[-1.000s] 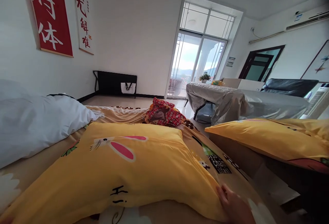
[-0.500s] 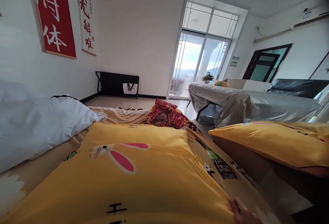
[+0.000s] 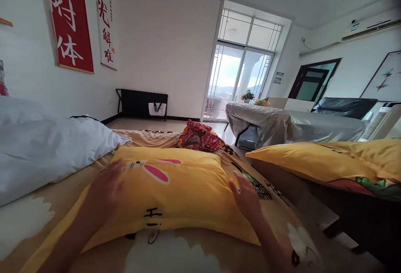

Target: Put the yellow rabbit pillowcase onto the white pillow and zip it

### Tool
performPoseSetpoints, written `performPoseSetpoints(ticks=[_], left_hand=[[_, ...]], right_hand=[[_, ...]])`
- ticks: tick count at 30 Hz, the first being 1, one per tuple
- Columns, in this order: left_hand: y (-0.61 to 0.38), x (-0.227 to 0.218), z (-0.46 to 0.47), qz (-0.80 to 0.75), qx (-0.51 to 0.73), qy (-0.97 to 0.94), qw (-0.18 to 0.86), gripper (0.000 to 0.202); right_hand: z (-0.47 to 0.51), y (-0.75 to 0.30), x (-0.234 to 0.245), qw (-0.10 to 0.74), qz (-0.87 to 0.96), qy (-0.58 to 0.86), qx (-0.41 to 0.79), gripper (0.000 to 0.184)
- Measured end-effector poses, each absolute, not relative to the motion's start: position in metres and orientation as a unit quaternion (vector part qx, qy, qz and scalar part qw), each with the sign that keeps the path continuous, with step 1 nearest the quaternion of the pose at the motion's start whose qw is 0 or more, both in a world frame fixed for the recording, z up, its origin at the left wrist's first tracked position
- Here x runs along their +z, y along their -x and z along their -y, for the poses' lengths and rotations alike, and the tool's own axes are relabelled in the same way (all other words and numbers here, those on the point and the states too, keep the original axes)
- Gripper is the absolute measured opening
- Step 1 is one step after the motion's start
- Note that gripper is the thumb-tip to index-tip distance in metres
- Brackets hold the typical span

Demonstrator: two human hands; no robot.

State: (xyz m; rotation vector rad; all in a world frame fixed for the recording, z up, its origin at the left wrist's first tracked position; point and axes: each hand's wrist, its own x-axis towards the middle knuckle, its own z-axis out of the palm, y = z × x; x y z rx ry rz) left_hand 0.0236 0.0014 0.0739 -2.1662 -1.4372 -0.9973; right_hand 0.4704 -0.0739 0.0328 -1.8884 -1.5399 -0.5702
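Observation:
A yellow pillow (image 3: 175, 193) with a pink-eared rabbit print lies flat on the bed (image 3: 46, 202) in front of me. My left hand (image 3: 105, 185) rests on the pillow's left edge, fingers stretched out and blurred. On the pillow's right edge my right hand (image 3: 246, 191) lies flat with its fingers spread. Neither hand holds anything.
A white duvet (image 3: 44, 147) is heaped at the left. A red plaid cloth (image 3: 200, 137) lies at the bed's far end. A second yellow pillow (image 3: 328, 160) sits at the right. Beyond stand a covered table (image 3: 282, 124), a black chair and glass balcony doors.
Both arms have reached forward onto the pillow's two sides. Earlier only my right hand showed, at the pillow's near right corner. The pillow now lies farther from me.

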Motion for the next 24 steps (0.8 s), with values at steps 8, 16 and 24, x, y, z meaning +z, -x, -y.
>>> performPoseSetpoints(ticks=[8,16,24], left_hand=[[-0.164,0.064,-0.058,0.502,-0.204,0.837,0.070,0.052],[-0.149,0.007,-0.064,0.511,-0.205,0.831,0.080,0.054],[-0.047,-0.009,-0.065,0.647,-0.227,0.722,0.087,0.061]], right_hand=[[-0.014,-0.308,0.046,0.278,0.698,0.656,-0.073,0.052],[-0.018,-0.325,-0.005,0.251,0.697,0.663,-0.107,0.054],[0.001,-0.397,-0.016,0.212,0.589,0.772,-0.107,0.058]])
